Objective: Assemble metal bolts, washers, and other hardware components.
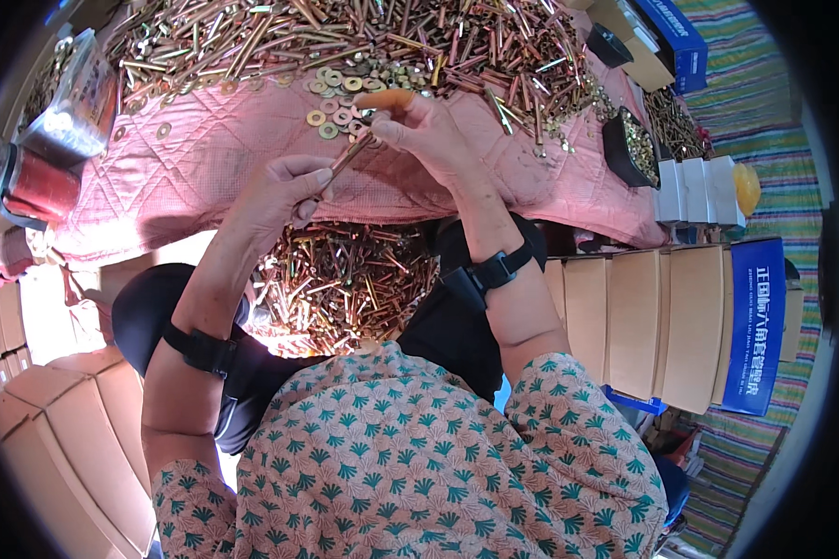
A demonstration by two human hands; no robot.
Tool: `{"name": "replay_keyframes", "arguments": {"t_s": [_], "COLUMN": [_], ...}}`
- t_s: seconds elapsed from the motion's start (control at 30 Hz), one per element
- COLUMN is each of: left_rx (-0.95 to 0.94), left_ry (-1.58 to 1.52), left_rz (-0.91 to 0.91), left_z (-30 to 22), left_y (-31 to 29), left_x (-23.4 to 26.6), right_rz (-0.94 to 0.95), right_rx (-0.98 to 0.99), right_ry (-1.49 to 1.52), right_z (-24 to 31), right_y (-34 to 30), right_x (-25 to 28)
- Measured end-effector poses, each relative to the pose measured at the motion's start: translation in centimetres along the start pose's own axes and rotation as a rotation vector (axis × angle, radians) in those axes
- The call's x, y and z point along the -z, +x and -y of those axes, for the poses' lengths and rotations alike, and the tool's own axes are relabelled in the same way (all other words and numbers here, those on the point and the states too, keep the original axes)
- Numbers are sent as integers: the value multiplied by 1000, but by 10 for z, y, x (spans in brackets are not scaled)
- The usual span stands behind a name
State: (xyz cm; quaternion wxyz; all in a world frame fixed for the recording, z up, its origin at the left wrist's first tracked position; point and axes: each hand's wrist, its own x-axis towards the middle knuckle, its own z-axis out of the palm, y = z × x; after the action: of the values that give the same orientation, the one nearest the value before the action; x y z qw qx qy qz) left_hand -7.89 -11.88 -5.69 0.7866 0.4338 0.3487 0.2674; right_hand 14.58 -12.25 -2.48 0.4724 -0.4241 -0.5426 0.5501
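Left hand [287, 192] is pinching, thumb against fingers, the lower end of a slim, coppery-bronze metal bolt [352, 153]; right hand [429, 140], wearing an orange finger cover [389, 100], is grasping its upper end, where fingers are hiding the detail. Bolt is lying aslant between the two hands, at eleven o'clock from centre, above the near edge of a desk spread with a pink quilted cloth [205, 140]. Progress, by judgement: one piece seems to be mid-handling, neither hand having let go, and plenty looks left, since a broad heap of loose coppery and golden bolts [494, 56] is covering the desk's far side at twelve o'clock. A second heap of similar metal bolts [354, 270] is lying below the desk edge, just nine-ward of centre; whether those are finished, I cannot tell. Count: hands, two; held bolt, one; bolt heaps named here, two, their pieces overlapping too thickly to number; flat, round silver-and-brass washers [328, 131], well over a dozen, mostly clustering just beyond the hands at eleven o'clock, a few straying toward ten; black plastic tray [613, 151] holding small shiny metal pieces, one, sitting at two o'clock; black wristbands [503, 270], two, one circling each forearm.
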Motion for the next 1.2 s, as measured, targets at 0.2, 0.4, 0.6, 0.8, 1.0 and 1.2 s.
{"name": "replay_keyframes", "arguments": {"t_s": [0.2, 0.4, 0.6, 0.8, 1.0, 1.2], "left_rx": [-3, -6, 52, -5, -7, -24], "left_ry": [30, 59, 350, 423, 376, 377], "left_rz": [7, -5, 151, 168, 157, 76], "left_z": [-3, -5, -18, -22, -12, -17], "left_y": [0, -4, -15, -12, -12, -15], "left_x": [-1, -3, -8, -11, -3, 2], "right_rz": [-59, -20, -469, -566, -504, -503], "right_rx": [-35, -65, 380, 395, 340, 265], "right_ry": [-292, -420, -1055, -1561, -1602, -1609], "right_z": [-14, -9, -12, -38, -26, -24], "right_y": [2, 1, 17, 36, 45, 42], "right_x": [12, 13, 64, 91, 84, 86]}}
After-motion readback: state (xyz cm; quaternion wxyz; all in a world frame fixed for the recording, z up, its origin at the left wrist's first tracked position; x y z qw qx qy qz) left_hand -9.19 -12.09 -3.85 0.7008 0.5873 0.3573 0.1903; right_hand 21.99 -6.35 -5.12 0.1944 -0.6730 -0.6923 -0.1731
